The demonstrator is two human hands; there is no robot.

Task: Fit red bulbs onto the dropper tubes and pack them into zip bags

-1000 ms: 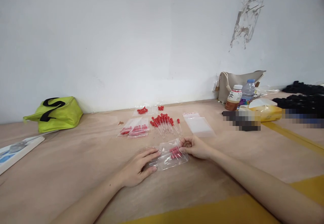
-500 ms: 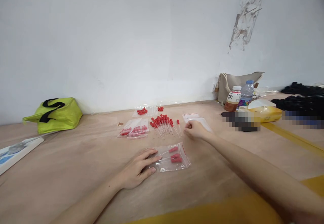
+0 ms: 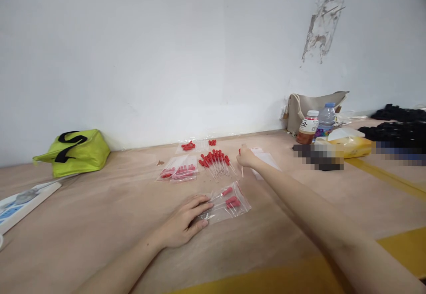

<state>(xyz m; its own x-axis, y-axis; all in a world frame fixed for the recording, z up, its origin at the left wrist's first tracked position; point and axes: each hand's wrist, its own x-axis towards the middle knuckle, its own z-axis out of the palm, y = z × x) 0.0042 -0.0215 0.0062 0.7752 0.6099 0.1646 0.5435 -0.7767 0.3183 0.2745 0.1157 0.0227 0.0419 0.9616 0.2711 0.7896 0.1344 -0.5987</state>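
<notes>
My left hand [image 3: 186, 221] lies with its fingers stretched out, fingertips over the left end of a clear zip bag [image 3: 218, 214]. Inside that bag are three droppers with red rubber bulbs [image 3: 233, 202]. Farther off, my right hand [image 3: 246, 156] is closed around the red bulb of a single dropper [image 3: 242, 172], its clear tube pointing down. To the left of it lies a fanned group of loose droppers [image 3: 214, 158], bulbs toward the wall. Flat plastic zip bags [image 3: 266, 158] lie beside and partly behind my right wrist.
Filled bags of red bulbs [image 3: 183, 172] lie left of the loose droppers, and another clear bag [image 3: 200, 146] sits near the wall. A green bag [image 3: 81, 152] stands at left. Bottles [image 3: 308, 127], a beige bag [image 3: 293, 112] and a yellow tissue pack [image 3: 357, 147] stand at right.
My right hand has moved slightly away from me and now grips the dropper at the right end of the group. My left hand stays on the bag.
</notes>
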